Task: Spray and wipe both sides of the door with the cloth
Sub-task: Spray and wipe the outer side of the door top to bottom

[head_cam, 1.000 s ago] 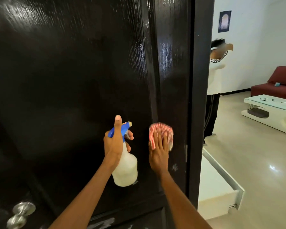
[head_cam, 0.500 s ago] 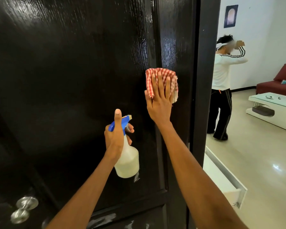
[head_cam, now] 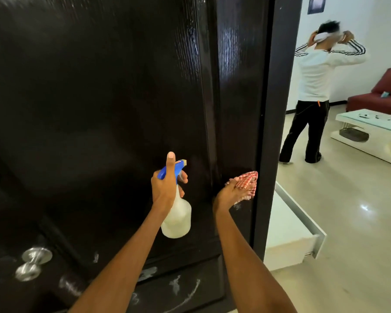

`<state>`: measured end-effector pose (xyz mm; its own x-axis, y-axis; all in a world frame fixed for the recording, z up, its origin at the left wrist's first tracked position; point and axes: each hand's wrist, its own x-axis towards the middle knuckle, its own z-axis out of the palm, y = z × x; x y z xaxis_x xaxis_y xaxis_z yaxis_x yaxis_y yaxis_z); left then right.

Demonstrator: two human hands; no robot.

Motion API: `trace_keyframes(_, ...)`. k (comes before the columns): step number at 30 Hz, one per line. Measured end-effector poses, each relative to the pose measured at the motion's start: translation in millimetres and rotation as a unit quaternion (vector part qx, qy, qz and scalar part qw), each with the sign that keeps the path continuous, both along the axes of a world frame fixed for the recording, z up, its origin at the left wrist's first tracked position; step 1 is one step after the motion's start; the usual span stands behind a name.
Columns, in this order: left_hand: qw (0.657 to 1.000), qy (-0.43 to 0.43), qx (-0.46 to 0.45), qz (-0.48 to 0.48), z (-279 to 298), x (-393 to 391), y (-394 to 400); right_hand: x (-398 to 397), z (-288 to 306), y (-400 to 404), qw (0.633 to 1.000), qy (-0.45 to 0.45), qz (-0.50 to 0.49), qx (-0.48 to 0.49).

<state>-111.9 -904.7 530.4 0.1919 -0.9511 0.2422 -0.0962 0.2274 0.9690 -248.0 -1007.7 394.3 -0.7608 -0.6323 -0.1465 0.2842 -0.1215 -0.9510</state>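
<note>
A glossy dark brown door (head_cam: 99, 98) fills most of the view, with white smears on its lower panel. My left hand (head_cam: 165, 188) grips a white spray bottle (head_cam: 177, 220) with a blue trigger head, its nozzle towards the door. My right hand (head_cam: 229, 194) presses a red-and-white checked cloth (head_cam: 246, 181) against the door's right stile, near the edge, at about bottle height.
A silver door knob (head_cam: 32, 263) sits at the lower left. Past the door's edge, a person (head_cam: 314, 86) in a white top stands in the room, back turned. An open white drawer (head_cam: 296, 231) juts out beside the door. A white coffee table (head_cam: 370, 129) and a red sofa (head_cam: 384, 93) stand farther right.
My right hand with the cloth went up the door's right side, then came back down to bottle height near the edge. The left hand and bottle stayed almost still.
</note>
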Motion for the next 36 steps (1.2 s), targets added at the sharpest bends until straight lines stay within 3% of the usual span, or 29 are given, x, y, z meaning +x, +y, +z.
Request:
trace_keyframes(7,0.993,0.01,0.09,0.078,-46.9,15.6,13.9,4.9,-18.4,25.0,0.996,0.03,0.081,-0.035)
trace_keyframes(13,0.988,0.027,0.081,0.132,-68.3,34.7,27.8,35.8,0.5,46.3,0.968,0.162,0.141,-0.132)
trace_keyframes(18,0.978,0.043,0.077,0.187,-83.2,65.0,44.1,71.7,3.1,36.2,0.877,0.424,0.144,-0.174)
trace_keyframes(20,0.973,0.038,0.062,0.221,-88.7,80.4,54.1,92.9,11.7,36.2,0.847,0.482,0.133,-0.178)
trace_keyframes(22,0.968,0.033,0.044,0.245,-92.4,92.6,63.0,109.7,15.8,34.0,0.796,0.555,0.144,-0.194)
trace_keyframes(24,0.962,0.034,0.023,0.27,-92.6,106.6,69.5,124.9,11.2,33.3,0.704,0.649,0.167,-0.235)
trace_keyframes(27,0.953,0.045,0.002,0.3,-93.0,124.1,78.7,125.8,-27.8,28.9,0.473,0.807,0.215,-0.281)
trace_keyframes(28,0.953,0.047,-0.003,0.301,-92.7,129.2,81.9,118.1,-44.4,27.2,0.406,0.841,0.224,-0.279)
trace_keyframes(29,0.954,0.047,-0.007,0.297,-92.4,133.4,84.9,108.0,-55.8,25.0,0.37,0.861,0.222,-0.269)
trace_keyframes(30,0.956,0.047,-0.009,0.29,-92.1,135.0,87.6,96.8,-58.3,24.1,0.36,0.87,0.213,-0.26)
trace_keyframes(32,0.96,0.044,-0.003,0.277,-93.3,134.4,91.7,78.1,-44.0,21.2,0.392,0.869,0.181,-0.241)
trace_keyframes(36,0.966,0.038,0.016,0.255,-99.1,129.9,97.7,45.7,43.9,9.1,0.583,0.784,0.056,-0.206)
